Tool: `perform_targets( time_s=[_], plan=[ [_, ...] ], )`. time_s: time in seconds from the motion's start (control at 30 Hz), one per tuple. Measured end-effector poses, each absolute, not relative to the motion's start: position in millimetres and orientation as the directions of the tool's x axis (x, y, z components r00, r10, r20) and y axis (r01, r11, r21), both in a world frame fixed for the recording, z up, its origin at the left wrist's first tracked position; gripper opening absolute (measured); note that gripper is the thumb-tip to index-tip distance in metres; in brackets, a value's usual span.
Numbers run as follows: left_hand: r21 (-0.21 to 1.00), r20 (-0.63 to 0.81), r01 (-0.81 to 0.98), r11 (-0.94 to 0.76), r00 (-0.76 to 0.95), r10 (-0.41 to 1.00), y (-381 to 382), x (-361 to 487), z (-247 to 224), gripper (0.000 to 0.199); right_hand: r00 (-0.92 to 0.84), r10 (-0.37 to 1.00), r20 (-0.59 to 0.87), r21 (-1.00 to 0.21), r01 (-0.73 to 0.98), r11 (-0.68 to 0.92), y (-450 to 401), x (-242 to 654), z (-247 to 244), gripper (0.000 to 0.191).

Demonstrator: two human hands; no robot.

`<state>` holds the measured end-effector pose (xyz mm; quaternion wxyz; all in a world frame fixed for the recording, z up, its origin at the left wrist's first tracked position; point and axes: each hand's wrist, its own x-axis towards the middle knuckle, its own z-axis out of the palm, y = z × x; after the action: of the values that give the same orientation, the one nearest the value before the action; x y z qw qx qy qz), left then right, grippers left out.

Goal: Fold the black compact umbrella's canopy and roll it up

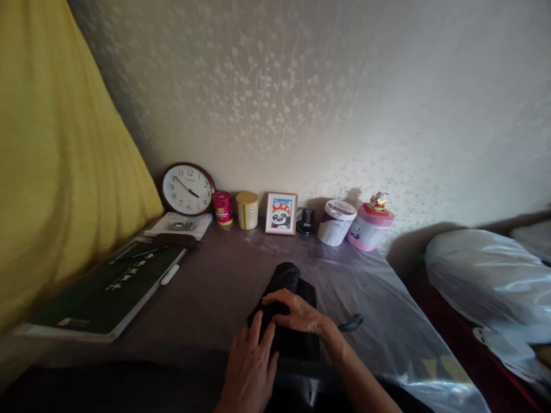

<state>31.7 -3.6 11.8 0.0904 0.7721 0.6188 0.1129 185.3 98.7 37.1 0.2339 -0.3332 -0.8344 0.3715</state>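
A bundle of black fabric [286,278], folded or rolled, lies near the front edge of the table; its exact kind is not clear. My left hand [252,358] rests at its near left side, fingers stretched and apart, the tips touching the fabric. From the right, my right hand [299,312] arches over the bundle, its fingers and thumb curled around a part of the cloth. The two hands nearly meet at the fingertips. To the right of the bundle lies a short dark strap [352,322]. Both hands cover much of the fabric's middle.
A clear sheet covers the table [224,275]. Along the wall stand a clock [188,189], a red can [222,208], a yellow can [247,210], a panda picture frame [281,213], and two tubs [337,223]. A green book [107,287] lies left; bagged items [486,275] sit right.
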Motion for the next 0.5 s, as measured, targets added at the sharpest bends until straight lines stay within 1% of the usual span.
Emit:
perform_targets(
  time_s=[0.17, 0.27, 0.37, 0.5],
  plan=[
    [0.279, -0.009, 0.941, -0.193, 0.203, 0.979, 1, 36, 25, 0.049, -0.664, 0.734, 0.147, -0.781, 0.377, 0.497, 100, 184, 38, 0.039],
    [0.314, -0.045, 0.929, -0.195, 0.22, 0.975, 5, 38, 25, 0.05, -0.663, 0.734, 0.146, -0.763, 0.397, 0.51, 103, 182, 37, 0.036],
    [0.353, -0.068, 0.917, -0.183, 0.221, 0.973, 8, 42, 18, 0.054, -0.666, 0.723, 0.181, -0.718, 0.413, 0.56, 104, 179, 33, 0.032],
    [0.278, -0.044, 0.947, -0.163, 0.182, 0.982, 10, 48, 0, 0.058, -0.618, 0.723, 0.31, -0.667, 0.401, 0.629, 98, 182, 25, 0.026]
  ],
)
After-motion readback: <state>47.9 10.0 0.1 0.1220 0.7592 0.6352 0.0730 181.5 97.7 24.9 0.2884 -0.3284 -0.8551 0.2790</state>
